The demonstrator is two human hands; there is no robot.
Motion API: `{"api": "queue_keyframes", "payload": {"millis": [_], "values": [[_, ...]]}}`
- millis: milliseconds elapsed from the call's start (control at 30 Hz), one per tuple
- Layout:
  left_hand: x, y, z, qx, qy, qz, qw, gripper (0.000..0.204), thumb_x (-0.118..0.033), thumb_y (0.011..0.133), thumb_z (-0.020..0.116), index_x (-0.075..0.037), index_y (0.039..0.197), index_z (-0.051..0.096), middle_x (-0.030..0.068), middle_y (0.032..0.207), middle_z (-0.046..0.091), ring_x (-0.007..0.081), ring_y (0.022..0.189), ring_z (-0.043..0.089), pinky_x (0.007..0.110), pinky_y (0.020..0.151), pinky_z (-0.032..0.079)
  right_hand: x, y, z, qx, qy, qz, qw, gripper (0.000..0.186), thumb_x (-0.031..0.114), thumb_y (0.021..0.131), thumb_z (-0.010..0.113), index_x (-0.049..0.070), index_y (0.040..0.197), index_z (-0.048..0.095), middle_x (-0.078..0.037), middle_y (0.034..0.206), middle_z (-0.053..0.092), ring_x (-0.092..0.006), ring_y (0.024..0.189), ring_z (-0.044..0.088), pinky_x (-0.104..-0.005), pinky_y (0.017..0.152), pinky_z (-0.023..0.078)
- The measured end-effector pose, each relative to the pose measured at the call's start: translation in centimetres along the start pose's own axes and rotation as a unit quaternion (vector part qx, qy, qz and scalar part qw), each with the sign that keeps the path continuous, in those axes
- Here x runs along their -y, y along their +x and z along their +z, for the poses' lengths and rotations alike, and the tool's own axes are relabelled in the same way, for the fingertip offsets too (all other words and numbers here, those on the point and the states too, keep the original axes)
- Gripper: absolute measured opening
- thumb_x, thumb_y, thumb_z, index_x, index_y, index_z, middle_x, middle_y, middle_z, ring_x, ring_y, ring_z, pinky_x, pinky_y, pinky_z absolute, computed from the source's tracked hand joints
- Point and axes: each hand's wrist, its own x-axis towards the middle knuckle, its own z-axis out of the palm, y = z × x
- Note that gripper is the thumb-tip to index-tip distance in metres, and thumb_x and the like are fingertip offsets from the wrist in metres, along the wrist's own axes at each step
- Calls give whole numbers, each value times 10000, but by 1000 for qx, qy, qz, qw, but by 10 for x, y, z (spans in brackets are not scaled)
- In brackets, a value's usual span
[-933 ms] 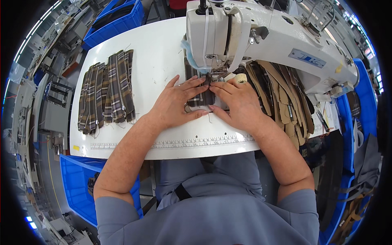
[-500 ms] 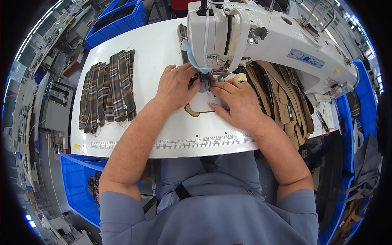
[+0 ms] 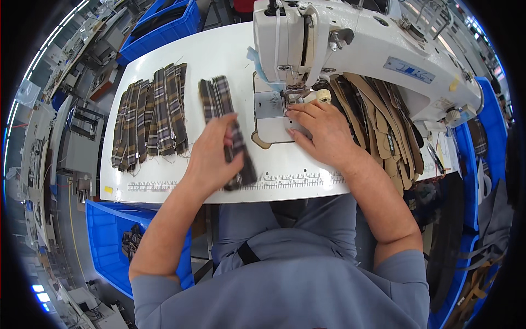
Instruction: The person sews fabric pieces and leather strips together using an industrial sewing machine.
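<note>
My left hand (image 3: 215, 152) is closed on a plaid fabric strip (image 3: 211, 98) with a zipper along it, left of the sewing machine. Motion blurs the strip, and my palm and fingers cover its middle. My right hand (image 3: 323, 131) lies palm down beside the metal needle plate (image 3: 269, 104), fingers stretched out, close to the presser foot of the white sewing machine (image 3: 350, 60). Nothing shows in it, though its underside is hidden. More plaid zipper strips (image 3: 159, 115) lie side by side on the left of the white table (image 3: 219, 52).
Beige and dark cut pieces (image 3: 378, 126) are piled under the machine arm at right. A printed ruler (image 3: 159, 186) runs along the table's near edge. Blue bins stand at the back left (image 3: 164, 28), below the left edge (image 3: 104, 236) and on the right (image 3: 496, 131).
My left hand has moved from the needle area left and toward me, taking the plaid zipper strip along. The needle plate is now uncovered. My right hand has barely shifted.
</note>
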Motion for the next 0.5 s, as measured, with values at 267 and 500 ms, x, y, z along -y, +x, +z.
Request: {"api": "queue_keyframes", "payload": {"millis": [267, 500], "values": [[-14, -72, -27, 211, -44, 56, 975, 436, 137, 671, 563, -32, 1008, 782, 101, 1118, 598, 280, 973, 638, 372, 831, 536, -1, -2, -1, -11, 22, 8, 1000, 297, 250, 911, 756, 54, 1133, 772, -56, 1228, 732, -271, 1084, 651, -410, 920, 547], [-20, -32, 7, 288, -138, 135, 938, 246, 66, 659, 580, -46, 829, 718, 67, 881, 706, 283, 867, 677, 379, 799, 533, 12, 3, -9, -76, 71, -121, 987, 211, 249, 901, 764, 82, 1026, 797, -33, 1184, 765, -271, 1062, 656, -408, 906, 525]]}}
